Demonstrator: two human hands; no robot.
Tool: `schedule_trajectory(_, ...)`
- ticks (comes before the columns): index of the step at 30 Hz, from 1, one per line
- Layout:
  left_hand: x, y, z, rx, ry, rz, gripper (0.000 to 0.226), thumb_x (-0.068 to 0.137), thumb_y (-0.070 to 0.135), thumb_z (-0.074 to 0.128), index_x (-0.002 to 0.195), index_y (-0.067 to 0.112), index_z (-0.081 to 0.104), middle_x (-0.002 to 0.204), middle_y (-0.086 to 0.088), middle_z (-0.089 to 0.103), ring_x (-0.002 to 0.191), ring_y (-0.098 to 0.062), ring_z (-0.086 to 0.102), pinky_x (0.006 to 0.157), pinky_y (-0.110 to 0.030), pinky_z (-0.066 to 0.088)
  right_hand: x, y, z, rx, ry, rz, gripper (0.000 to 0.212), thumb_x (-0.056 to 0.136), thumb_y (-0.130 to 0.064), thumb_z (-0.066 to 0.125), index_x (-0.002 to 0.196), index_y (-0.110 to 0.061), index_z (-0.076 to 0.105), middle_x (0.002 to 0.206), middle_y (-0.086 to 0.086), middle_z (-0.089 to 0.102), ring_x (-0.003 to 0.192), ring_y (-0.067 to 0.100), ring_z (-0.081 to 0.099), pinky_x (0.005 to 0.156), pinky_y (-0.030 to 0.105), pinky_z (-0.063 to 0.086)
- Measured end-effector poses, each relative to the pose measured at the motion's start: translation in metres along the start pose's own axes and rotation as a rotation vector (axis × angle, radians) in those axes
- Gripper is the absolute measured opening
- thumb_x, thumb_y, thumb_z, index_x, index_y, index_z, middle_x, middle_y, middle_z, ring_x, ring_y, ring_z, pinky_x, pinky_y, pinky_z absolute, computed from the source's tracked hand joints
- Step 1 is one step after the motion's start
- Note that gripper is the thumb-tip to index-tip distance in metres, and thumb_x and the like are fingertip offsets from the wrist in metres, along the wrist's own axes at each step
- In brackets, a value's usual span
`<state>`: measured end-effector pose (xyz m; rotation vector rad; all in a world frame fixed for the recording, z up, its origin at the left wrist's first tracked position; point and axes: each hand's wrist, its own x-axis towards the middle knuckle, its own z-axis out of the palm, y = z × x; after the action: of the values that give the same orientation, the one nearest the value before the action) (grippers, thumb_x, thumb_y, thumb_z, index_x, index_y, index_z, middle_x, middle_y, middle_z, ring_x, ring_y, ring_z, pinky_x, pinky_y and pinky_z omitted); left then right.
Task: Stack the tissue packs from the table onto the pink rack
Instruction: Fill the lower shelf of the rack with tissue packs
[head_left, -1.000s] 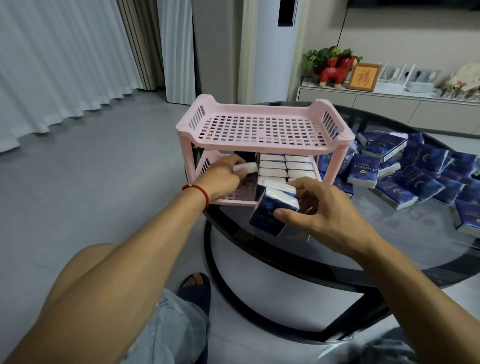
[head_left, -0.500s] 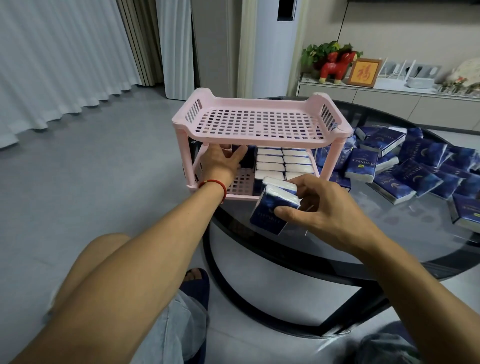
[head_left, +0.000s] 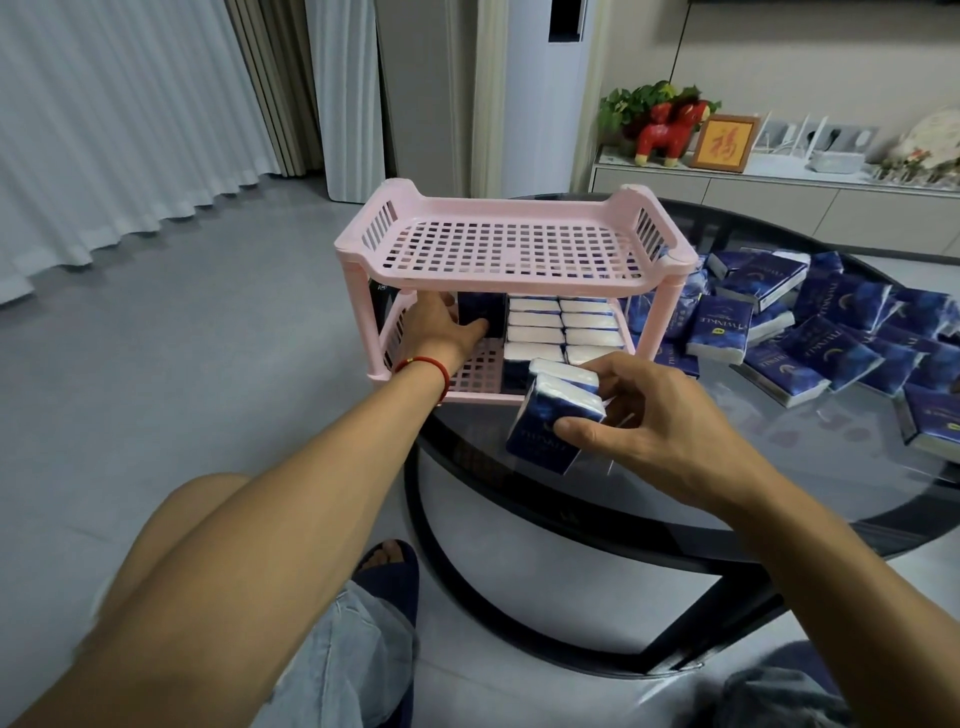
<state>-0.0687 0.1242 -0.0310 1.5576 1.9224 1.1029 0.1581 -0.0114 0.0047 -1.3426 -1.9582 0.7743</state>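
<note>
A pink two-tier rack (head_left: 511, 244) stands at the near left edge of the dark glass table (head_left: 727, 467). Its top shelf holds nothing. On the lower shelf, several tissue packs (head_left: 563, 332) stand on edge in two rows. My left hand (head_left: 441, 325) reaches deep into the lower shelf and grips a dark blue pack (head_left: 485, 312) standing at the back left. My right hand (head_left: 649, 421) holds two blue-and-white packs (head_left: 553, 415) just in front of the rack. Several loose packs (head_left: 810, 332) lie on the table to the right.
A sideboard (head_left: 779, 192) behind the table carries a red horse figure (head_left: 667, 130), a plant and a framed picture (head_left: 724, 143). White curtains (head_left: 104, 130) hang at the left over grey floor. My knee and a slippered foot (head_left: 389, 571) are below.
My left hand has pushed its pack from the front of the lower shelf to the back left. The right hand has stayed in front of the rack with its two packs.
</note>
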Motion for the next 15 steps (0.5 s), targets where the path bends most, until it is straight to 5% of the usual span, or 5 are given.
schedule_trajectory(11, 0.0, -0.007, -0.004, -0.021, 0.017, 0.02, 0.047, 0.086, 0.04, 0.076, 0.121, 0.015, 0.058, 0.118, -0.002, 0.07, 0.106, -0.025, 0.066, 0.094, -0.041, 0.054, 0.0, -0.001, 0.002, -0.006, 0.0, -0.004, 0.034, 0.081, -0.044, 0.082, 0.108, -0.03, 0.065, 0.087, -0.012, 0.071, 0.072, 0.002, 0.068, 0.063, 0.019, 0.053)
schedule_trajectory(15, 0.008, -0.006, 0.0, 0.034, -0.005, 0.048, 0.043, 0.088, 0.034, 0.075, 0.123, 0.011, 0.063, 0.117, -0.005, 0.071, 0.108, -0.024, 0.067, 0.084, -0.029, 0.047, 0.001, 0.002, 0.004, -0.009, -0.001, -0.003, 0.04, 0.079, -0.049, 0.081, 0.111, -0.029, 0.065, 0.09, -0.009, 0.072, 0.073, 0.004, 0.069, 0.064, 0.023, 0.055)
